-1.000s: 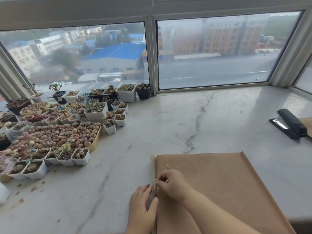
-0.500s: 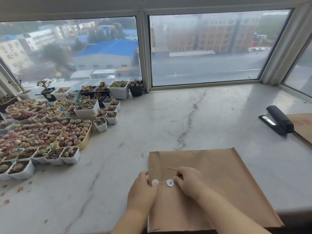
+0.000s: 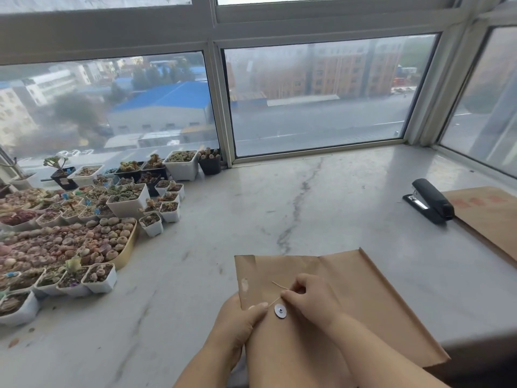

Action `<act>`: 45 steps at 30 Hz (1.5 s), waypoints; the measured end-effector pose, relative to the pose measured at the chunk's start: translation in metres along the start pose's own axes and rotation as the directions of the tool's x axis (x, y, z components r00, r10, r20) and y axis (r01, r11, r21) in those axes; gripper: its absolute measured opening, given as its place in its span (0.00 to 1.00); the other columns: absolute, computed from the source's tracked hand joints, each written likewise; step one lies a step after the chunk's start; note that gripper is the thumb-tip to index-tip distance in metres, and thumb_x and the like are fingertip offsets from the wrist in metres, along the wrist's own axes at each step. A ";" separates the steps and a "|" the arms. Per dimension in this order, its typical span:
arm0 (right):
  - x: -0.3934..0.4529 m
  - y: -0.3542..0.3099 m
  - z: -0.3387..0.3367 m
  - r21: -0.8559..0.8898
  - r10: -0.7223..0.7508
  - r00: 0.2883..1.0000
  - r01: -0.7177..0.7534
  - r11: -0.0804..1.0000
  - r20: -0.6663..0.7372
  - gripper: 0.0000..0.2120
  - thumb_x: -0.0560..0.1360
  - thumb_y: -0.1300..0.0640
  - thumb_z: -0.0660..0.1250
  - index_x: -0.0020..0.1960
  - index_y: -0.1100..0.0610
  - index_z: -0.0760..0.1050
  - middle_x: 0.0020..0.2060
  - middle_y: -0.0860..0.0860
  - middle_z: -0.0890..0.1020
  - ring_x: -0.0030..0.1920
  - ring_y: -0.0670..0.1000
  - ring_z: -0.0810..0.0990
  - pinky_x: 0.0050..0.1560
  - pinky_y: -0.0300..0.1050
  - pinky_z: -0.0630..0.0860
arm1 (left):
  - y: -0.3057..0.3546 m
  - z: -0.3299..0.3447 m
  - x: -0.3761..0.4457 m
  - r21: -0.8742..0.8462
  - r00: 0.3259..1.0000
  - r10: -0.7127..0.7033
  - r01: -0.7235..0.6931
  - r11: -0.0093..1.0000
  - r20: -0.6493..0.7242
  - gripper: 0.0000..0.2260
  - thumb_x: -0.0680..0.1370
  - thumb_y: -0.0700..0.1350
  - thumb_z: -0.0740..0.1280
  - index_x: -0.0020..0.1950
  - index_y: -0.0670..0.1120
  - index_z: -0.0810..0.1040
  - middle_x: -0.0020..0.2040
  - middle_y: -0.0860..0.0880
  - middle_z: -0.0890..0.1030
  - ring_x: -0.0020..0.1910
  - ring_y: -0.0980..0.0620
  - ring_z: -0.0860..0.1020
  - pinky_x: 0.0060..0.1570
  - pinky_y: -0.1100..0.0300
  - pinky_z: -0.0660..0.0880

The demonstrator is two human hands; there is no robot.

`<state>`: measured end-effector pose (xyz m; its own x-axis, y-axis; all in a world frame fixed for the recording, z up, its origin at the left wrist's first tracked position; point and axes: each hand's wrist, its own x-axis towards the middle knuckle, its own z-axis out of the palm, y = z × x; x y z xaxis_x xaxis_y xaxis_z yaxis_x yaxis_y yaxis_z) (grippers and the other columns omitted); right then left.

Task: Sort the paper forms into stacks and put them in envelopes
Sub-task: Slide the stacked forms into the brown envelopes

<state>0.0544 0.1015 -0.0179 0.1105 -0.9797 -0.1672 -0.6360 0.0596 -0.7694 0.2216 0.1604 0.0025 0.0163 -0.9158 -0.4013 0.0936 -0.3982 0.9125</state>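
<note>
Envelope (image 3: 349,298) lies flat on the marble worktop (image 3: 279,208), apparently filled and at the closing stage. The left hand (image 3: 240,320) grips its flap edge while the right hand (image 3: 310,301) pinches the string (image 3: 275,299) by the round clasp (image 3: 280,311). A second envelope (image 3: 492,217) waits beside the stapler (image 3: 429,201); no loose forms show.

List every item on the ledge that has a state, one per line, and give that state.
Envelope: flat, flap folded over.
String: pinched by right hand.
Left hand: gripping envelope edge.
Stapler: closed.
Second envelope: flat, untouched.
</note>
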 end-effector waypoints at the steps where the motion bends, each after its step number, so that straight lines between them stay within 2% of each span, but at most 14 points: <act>1: -0.001 -0.001 -0.005 0.029 0.033 0.999 -0.034 0.999 0.034 0.12 0.71 0.52 0.72 0.33 0.52 0.73 0.32 0.45 0.78 0.35 0.44 0.75 0.37 0.36 0.69 | 0.002 0.001 -0.003 -0.007 1.000 0.017 -0.017 1.000 -0.006 0.17 0.65 0.40 0.69 0.53 0.40 0.81 0.46 0.40 0.85 0.46 0.43 0.83 0.42 0.55 0.79; 5: -0.032 -0.009 -0.025 -0.023 0.014 0.996 -0.012 1.000 0.091 0.13 0.72 0.53 0.72 0.32 0.50 0.70 0.27 0.43 0.74 0.29 0.41 0.71 0.32 0.32 0.66 | 0.015 0.010 -0.014 -0.001 0.994 0.069 -0.069 0.998 -0.081 0.04 0.70 0.33 0.69 0.44 0.39 0.80 0.35 0.44 0.83 0.34 0.48 0.82 0.31 0.60 0.76; 10: -0.087 -0.041 -0.030 -0.402 -0.312 0.935 0.354 0.845 0.167 0.07 0.77 0.53 0.62 0.41 0.51 0.75 0.35 0.43 0.73 0.36 0.43 0.69 0.34 0.31 0.61 | 0.020 0.018 -0.017 0.004 0.991 0.068 -0.068 0.998 -0.119 0.08 0.73 0.32 0.67 0.51 0.37 0.78 0.39 0.44 0.85 0.37 0.47 0.83 0.34 0.58 0.76; 13: -0.091 -0.069 -0.042 -0.332 -0.322 0.906 0.403 0.853 0.274 0.09 0.78 0.54 0.61 0.39 0.48 0.72 0.30 0.41 0.73 0.33 0.40 0.70 0.34 0.30 0.62 | 0.023 0.022 -0.025 0.011 0.990 0.114 -0.114 0.993 -0.078 0.09 0.71 0.38 0.69 0.49 0.39 0.81 0.42 0.42 0.85 0.44 0.44 0.84 0.43 0.53 0.80; 16: -0.061 -0.081 -0.053 -0.344 -0.346 0.918 0.393 0.853 0.193 0.09 0.75 0.48 0.62 0.36 0.45 0.70 0.32 0.41 0.79 0.37 0.40 0.76 0.40 0.34 0.69 | 0.030 0.027 -0.039 0.035 0.987 0.162 -0.162 0.986 0.010 0.09 0.73 0.44 0.70 0.52 0.44 0.82 0.46 0.44 0.85 0.49 0.45 0.83 0.52 0.49 0.79; 22: -0.025 -0.060 -0.066 -0.262 -0.261 0.957 0.287 0.922 0.129 0.09 0.76 0.57 0.65 0.38 0.48 0.74 0.38 0.44 0.80 0.41 0.45 0.77 0.47 0.41 0.75 | 0.046 0.019 -0.054 -0.033 0.984 0.168 -0.170 0.985 -0.057 0.09 0.72 0.38 0.67 0.50 0.37 0.81 0.47 0.38 0.84 0.43 0.44 0.82 0.44 0.53 0.77; 25: -0.049 -0.036 -0.070 -0.079 -0.279 0.954 0.288 0.954 0.112 0.02 0.75 0.44 0.68 0.46 0.41 0.78 0.46 0.40 0.80 0.46 0.38 0.77 0.55 0.40 0.74 | 0.060 0.012 -0.048 -0.081 0.987 0.081 -0.093 0.992 -0.138 0.07 0.78 0.34 0.63 0.53 0.35 0.78 0.46 0.37 0.83 0.40 0.43 0.81 0.39 0.55 0.77; 27: -0.074 -0.020 -0.077 0.032 -0.324 0.930 0.324 0.946 0.173 0.28 0.66 0.25 0.64 0.60 0.39 0.73 0.60 0.34 0.74 0.60 0.31 0.71 0.62 0.28 0.65 | 0.073 0.011 -0.042 -0.106 0.989 0.030 -0.045 0.993 -0.142 0.07 0.79 0.34 0.61 0.55 0.36 0.76 0.43 0.39 0.82 0.37 0.44 0.80 0.33 0.58 0.77; 29: -0.095 0.003 -0.081 -0.111 -0.335 0.910 0.370 0.922 0.244 0.44 0.57 0.20 0.63 0.69 0.32 0.61 0.68 0.26 0.60 0.66 0.25 0.59 0.66 0.26 0.54 | 0.086 0.013 -0.033 -0.160 0.991 -0.024 0.002 0.987 -0.135 0.10 0.78 0.32 0.61 0.59 0.36 0.74 0.42 0.39 0.80 0.36 0.44 0.79 0.27 0.59 0.77; 32: -0.105 0.024 -0.079 -0.321 -0.451 0.892 0.435 0.842 0.025 0.32 0.67 0.38 0.66 0.62 0.17 0.54 0.65 0.23 0.60 0.67 0.30 0.63 0.68 0.27 0.55 | 0.105 0.024 -0.028 -0.249 0.996 -0.044 0.023 0.968 -0.078 0.10 0.79 0.34 0.61 0.60 0.35 0.73 0.42 0.39 0.79 0.36 0.43 0.79 0.26 0.58 0.78; 34: -0.099 0.026 -0.088 -0.181 -0.424 0.855 0.385 0.905 -0.301 0.30 0.72 0.53 0.65 0.55 0.16 0.63 0.52 0.21 0.74 0.58 0.35 0.76 0.59 0.24 0.66 | 0.116 0.034 -0.031 -0.333 1.000 0.004 0.004 0.943 0.025 0.11 0.81 0.43 0.61 0.59 0.37 0.74 0.47 0.39 0.80 0.41 0.43 0.81 0.34 0.53 0.80; 37: -0.092 0.004 -0.120 0.120 -0.256 0.782 0.386 0.915 -0.568 0.16 0.78 0.53 0.63 0.49 0.30 0.76 0.42 0.34 0.83 0.45 0.39 0.80 0.45 0.33 0.73 | 0.112 0.037 -0.020 -0.233 0.987 0.141 -0.121 0.965 0.072 0.22 0.79 0.54 0.65 0.69 0.44 0.70 0.64 0.45 0.75 0.59 0.45 0.76 0.55 0.51 0.74; 41: -0.071 -0.008 -0.168 0.415 -0.038 0.822 0.327 0.849 -0.568 0.08 0.81 0.57 0.62 0.49 0.49 0.79 0.41 0.45 0.85 0.46 0.47 0.82 0.48 0.46 0.76 | 0.082 0.048 0.003 0.093 0.956 0.282 -0.289 0.953 0.079 0.42 0.67 0.56 0.75 0.76 0.54 0.58 0.75 0.52 0.63 0.73 0.52 0.62 0.66 0.55 0.63; 45: -0.049 0.011 -0.207 0.710 0.106 0.906 0.243 0.662 -0.409 0.09 0.81 0.59 0.61 0.54 0.56 0.81 0.48 0.55 0.86 0.50 0.58 0.84 0.55 0.56 0.80 | 0.071 0.085 0.034 0.088 0.950 0.250 -0.269 0.959 0.187 0.44 0.55 0.58 0.81 0.68 0.48 0.71 0.63 0.50 0.79 0.61 0.51 0.78 0.61 0.49 0.74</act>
<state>-0.1166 0.1108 0.1096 -0.2800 -0.9598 0.0188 0.1479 -0.0625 -0.9870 0.1440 0.0962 0.0603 -0.1475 -0.9793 -0.1386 -0.0025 -0.1398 0.9902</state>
